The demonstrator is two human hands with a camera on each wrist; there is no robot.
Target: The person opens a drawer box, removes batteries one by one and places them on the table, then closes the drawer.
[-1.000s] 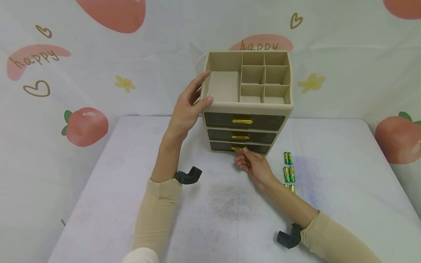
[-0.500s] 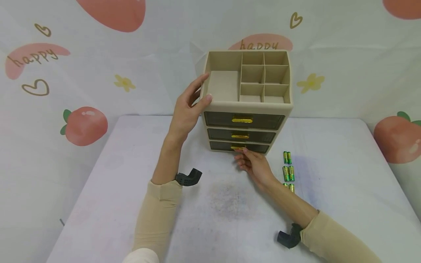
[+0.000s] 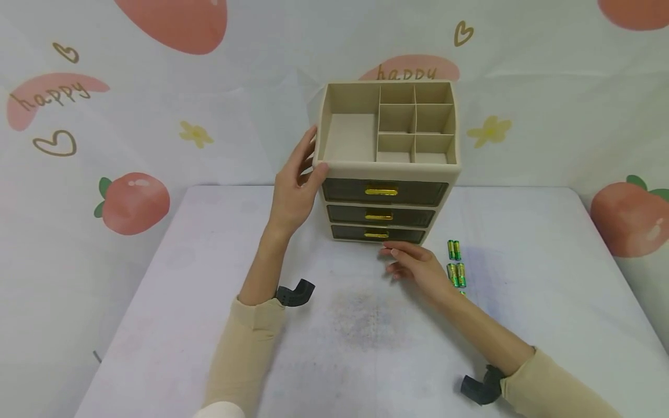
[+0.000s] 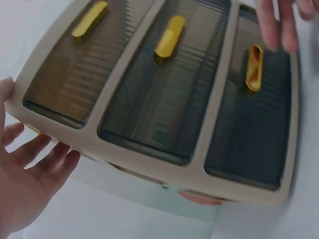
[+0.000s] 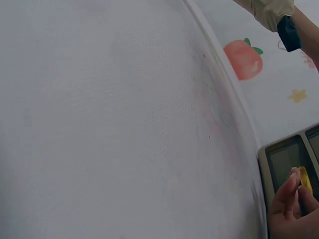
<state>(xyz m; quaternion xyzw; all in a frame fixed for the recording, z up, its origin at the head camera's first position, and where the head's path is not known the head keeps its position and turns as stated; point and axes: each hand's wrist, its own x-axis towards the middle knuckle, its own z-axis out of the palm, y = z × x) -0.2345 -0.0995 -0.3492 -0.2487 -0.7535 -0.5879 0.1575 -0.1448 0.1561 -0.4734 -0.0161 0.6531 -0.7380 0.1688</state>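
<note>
A beige desktop organizer (image 3: 387, 169) stands at the back of the table, with compartments on top and three dark drawers, all pushed in. My left hand (image 3: 294, 194) rests at its left side, thumb at the front corner and loosely bent fingers along the side; the left wrist view shows these fingers (image 4: 47, 164) beside the frame. Just in front of the bottom drawer (image 3: 378, 234) is my right hand (image 3: 420, 269), fingers loose, holding nothing. Its fingertips (image 4: 286, 37) appear apart from the gold handle (image 4: 254, 68) in the left wrist view.
Several green-and-gold batteries (image 3: 456, 274) lie in pairs right of the organizer, partly hidden by the right forearm. A white cloth backdrop (image 3: 251, 133) with fruit prints hangs behind the table (image 3: 334, 360).
My right hand has let go of the bottom drawer's handle and moved slightly right and towards me. My left fingers have slipped off the top rim to the side.
</note>
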